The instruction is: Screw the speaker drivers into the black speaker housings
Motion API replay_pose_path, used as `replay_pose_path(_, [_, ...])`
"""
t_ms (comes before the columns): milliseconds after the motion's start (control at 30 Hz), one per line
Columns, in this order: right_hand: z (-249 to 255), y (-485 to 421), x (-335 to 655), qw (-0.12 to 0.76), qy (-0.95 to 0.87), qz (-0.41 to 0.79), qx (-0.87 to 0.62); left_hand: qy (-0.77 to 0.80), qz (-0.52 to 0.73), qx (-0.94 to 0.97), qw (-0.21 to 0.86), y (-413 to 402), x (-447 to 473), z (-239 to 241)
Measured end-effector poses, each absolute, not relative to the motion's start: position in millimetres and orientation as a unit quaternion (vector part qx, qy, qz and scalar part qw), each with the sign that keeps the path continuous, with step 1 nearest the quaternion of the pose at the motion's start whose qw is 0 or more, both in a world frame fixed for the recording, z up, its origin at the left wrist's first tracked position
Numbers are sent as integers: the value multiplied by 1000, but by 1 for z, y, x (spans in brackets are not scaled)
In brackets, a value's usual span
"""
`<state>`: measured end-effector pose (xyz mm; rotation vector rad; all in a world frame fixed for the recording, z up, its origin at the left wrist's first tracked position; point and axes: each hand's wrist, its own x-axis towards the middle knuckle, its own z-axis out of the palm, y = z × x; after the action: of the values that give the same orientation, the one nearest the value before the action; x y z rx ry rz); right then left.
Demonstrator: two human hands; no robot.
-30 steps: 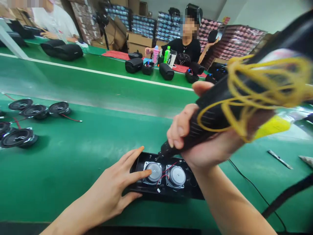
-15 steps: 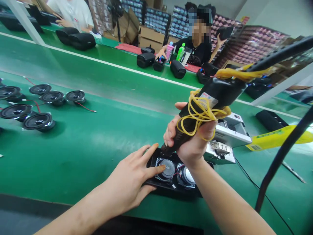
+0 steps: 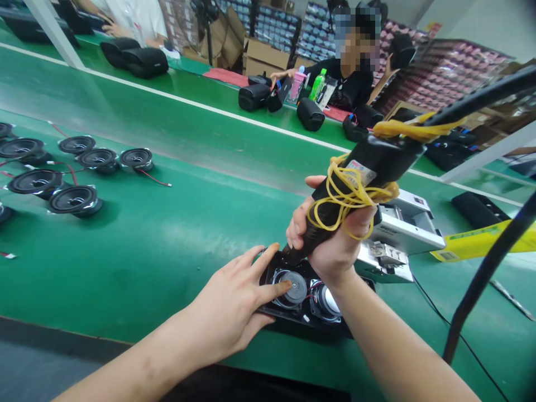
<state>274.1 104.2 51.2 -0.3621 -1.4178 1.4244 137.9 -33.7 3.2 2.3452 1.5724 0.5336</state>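
My right hand (image 3: 335, 254) is wrapped around a black electric screwdriver (image 3: 383, 159) wound with yellow cord-like bands. Its nose points down into a black speaker housing (image 3: 288, 315) lying on the green bench; the bit's tip is hidden. My left hand (image 3: 232, 296) holds the housing's left end, thumb at the near edge and fingers at the far edge. One of its fingers presses on the round back of a speaker driver (image 3: 298, 287). A second driver (image 3: 327, 301) with a white centre sits beside it, partly covered by my right wrist.
Several loose speaker drivers (image 3: 73, 199) with red leads lie at left. Right of the housing stands a metal-sided machine (image 3: 412, 229), near a yellow bag (image 3: 473, 240). A black cable (image 3: 481, 262) hangs at right. Across the bench, a person in black (image 3: 355, 84) handles black speakers (image 3: 310, 114).
The view has shifted slightly, so the bench things appear further right. My hands keep their places on the housing and screwdriver. Across the bench, the person's speaker has tilted up.
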Motion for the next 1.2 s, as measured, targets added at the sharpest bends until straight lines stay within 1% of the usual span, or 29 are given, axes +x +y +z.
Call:
replay_pose_path(167, [49,105,274,516,-595,598,-150,540,197,806,139,-35,138,3])
replay_pose_path(433, [39,102,276,482,-603,623,-128,534,199,812,126,-34,135,2])
replay_pose_path(767, [20,103,277,476,-579,658,-70,527,186,824,97,-33,133,-3])
replay_pose_path(967, [19,99,272,482,-580,652,-81,521,180,833,44,-34,130,-7])
replay_pose_path(1100, [32,95,270,468,-613,627,-108,507,175,844,-24,-35,126,-16])
replay_pose_path(1200, [44,93,274,466,-609,633,-107,495,188,846,-63,-36,122,-26])
